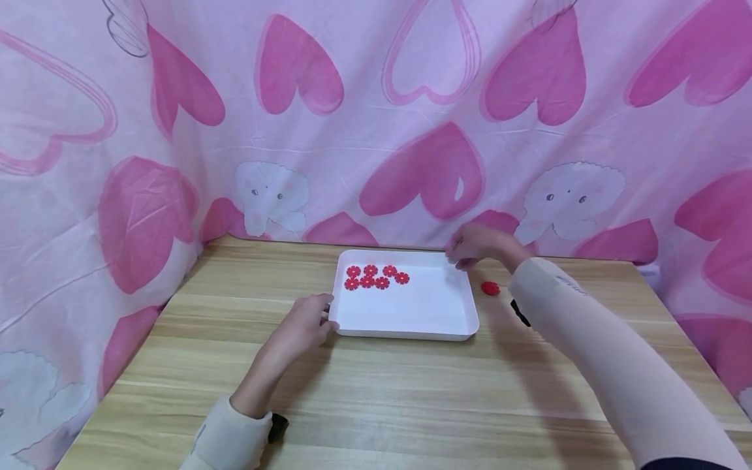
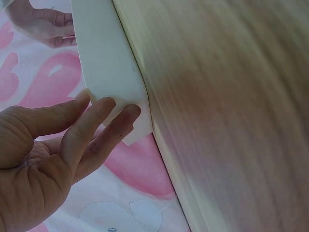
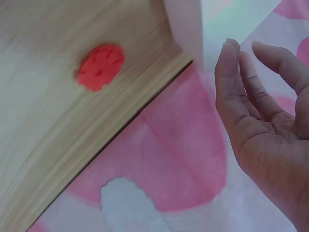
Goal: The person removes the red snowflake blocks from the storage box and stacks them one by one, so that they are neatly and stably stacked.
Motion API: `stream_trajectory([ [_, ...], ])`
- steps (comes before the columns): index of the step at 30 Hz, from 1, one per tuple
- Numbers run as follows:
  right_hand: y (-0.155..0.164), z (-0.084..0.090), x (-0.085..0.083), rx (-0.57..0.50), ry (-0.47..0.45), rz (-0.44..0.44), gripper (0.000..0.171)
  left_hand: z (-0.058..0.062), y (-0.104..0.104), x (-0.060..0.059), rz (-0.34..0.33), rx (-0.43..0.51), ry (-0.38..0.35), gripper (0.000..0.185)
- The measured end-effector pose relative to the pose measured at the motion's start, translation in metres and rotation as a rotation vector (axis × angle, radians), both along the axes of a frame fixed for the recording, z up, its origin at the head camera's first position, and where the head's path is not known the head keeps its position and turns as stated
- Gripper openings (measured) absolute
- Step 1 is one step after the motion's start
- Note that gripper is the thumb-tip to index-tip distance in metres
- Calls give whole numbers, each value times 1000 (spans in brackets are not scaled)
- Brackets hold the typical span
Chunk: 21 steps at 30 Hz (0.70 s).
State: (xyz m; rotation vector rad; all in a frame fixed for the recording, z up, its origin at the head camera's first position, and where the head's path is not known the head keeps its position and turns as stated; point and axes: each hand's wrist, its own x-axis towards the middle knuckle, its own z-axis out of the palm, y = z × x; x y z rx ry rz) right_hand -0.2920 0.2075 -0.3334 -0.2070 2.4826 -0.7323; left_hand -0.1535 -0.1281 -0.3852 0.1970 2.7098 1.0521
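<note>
A shallow white tray lies on the wooden table, with several red notched discs grouped in its far left part. At the tray's left wall is my left hand; in the left wrist view its relaxed fingertips touch the outer wall, with the thumb tip at the rim. My right hand is at the far right corner. In the right wrist view its fingertips meet the corner while the thumb stands apart from them. Another red disc lies on the table right of the tray.
The wooden table extends in front of the tray and to both sides. Close behind the tray, at the table's back edge, hangs a pink cloth printed with hearts. More cloth hangs along the left and right sides.
</note>
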Motion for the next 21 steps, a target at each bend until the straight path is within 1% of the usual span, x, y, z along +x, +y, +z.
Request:
stream_trajectory([
  [5, -18, -2, -2, -14, -33, -27, 33, 0, 1, -1, 5, -14, 3, 47],
  [8, -28, -2, -2, -7, -26, -25, 32, 0, 1, -1, 3, -12, 1, 48],
  [16, -51, -5, -7, 6, -20, 24, 23, -1, -1, -1, 11, -7, -8, 48],
  [19, -59, -7, -8, 11, -25, 27, 23, -1, -1, 0, 4, -12, 3, 47],
  [21, -65, -9, -8, 22, -31, 25, 27, -1, -1, 0, 2, -9, 3, 47],
])
